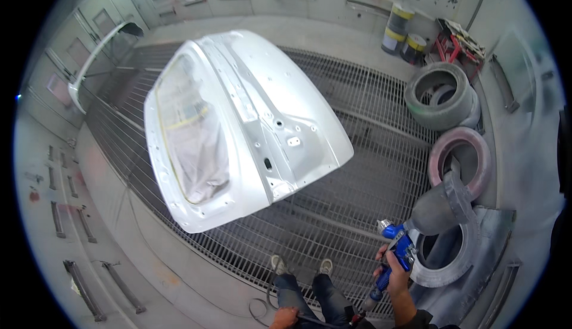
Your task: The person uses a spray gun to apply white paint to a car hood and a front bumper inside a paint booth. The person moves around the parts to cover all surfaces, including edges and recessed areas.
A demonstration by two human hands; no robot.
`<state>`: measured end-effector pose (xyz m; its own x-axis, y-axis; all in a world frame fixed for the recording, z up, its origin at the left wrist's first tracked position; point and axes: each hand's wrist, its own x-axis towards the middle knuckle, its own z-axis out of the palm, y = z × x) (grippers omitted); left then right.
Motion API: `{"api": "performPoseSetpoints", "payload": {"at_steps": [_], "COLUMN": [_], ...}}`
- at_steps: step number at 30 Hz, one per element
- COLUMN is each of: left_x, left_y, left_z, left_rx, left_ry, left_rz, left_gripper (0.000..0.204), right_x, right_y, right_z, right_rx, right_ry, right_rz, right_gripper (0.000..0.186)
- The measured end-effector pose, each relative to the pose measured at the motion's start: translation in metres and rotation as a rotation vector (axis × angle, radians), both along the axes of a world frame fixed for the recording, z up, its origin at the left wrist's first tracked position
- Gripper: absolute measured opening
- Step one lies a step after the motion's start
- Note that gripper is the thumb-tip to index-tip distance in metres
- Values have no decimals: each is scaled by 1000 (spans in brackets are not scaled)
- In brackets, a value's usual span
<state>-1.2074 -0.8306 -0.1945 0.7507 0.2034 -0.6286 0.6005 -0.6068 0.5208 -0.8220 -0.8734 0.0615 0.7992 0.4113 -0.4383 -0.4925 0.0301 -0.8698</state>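
Note:
My right hand point(393, 271) is closed round the handle of a blue paint spray gun point(403, 250), which has a silver nozzle and a large translucent grey cup point(438, 210) on top. A hose fitting hangs below its handle. At the lower edge my left hand point(285, 317) is closed on a thin dark air hose point(316, 320). Ahead of me stands a white car tailgate point(301, 108), apart from the gun. Its window opening is covered with thin masking sheet point(199, 150), edged with yellow tape. Whatever carries the tailgate is hidden beneath it.
Metal floor grating point(363, 168) lies underfoot. Along the right wall are stacked tires point(438, 78), a reddish tire point(444, 144) and a grey tire point(465, 263). Yellow-banded cans point(393, 40) and a red stand point(456, 49) are behind. A curved white trim piece point(92, 61) stands far left.

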Motion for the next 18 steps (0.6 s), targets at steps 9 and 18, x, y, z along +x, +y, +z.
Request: {"api": "performPoseSetpoints", "payload": {"at_steps": [9,18], "left_x": [20,6], "left_y": [6,4], "left_z": [65,75], "left_rx": [88,94], "left_ry": [17,-78], "left_rz": [154,355], "left_gripper": [22,28], "right_x": [13,-2], "right_y": [7,-4], "right_z": [73,85], "right_rx": [179,240], "right_ry": [-121,-229], "right_rz": [114,99], "right_gripper": [13,14]}}
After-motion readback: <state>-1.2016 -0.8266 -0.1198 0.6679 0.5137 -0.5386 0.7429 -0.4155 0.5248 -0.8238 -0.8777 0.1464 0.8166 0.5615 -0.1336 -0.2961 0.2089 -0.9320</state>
